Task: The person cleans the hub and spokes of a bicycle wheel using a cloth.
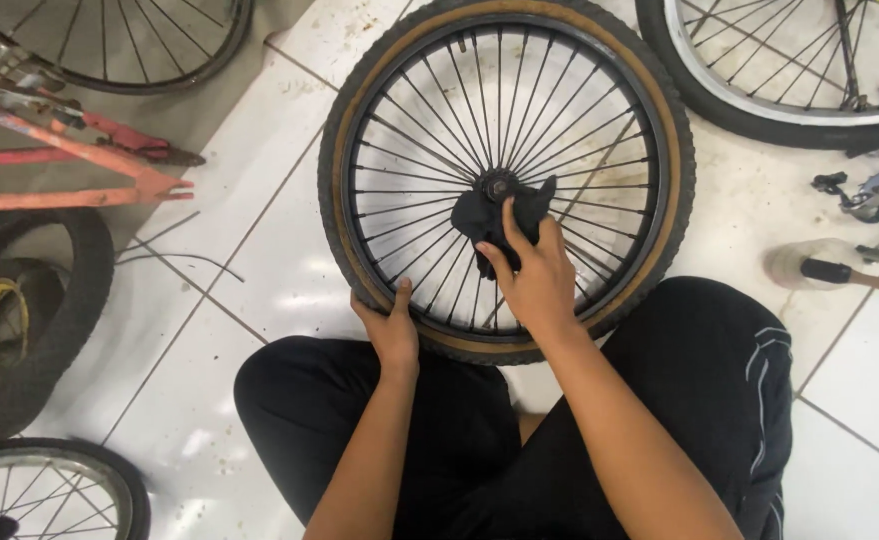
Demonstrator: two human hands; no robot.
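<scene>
Lying on white tile floor [259,240]: bike wheel [506,180].

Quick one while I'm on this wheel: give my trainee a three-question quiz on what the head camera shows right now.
1. True or false: the left hand grips the tan-walled bicycle wheel at its near rim.
2. What does the right hand press against the hub?
A. a black rag
B. a wrench
C. a brush
3. Fill in: the red bicycle frame lies to the person's ____ on the white tiled floor.

Key:
1. True.
2. A: the black rag sits bunched at the hub under the fingers.
3. Left.
</scene>
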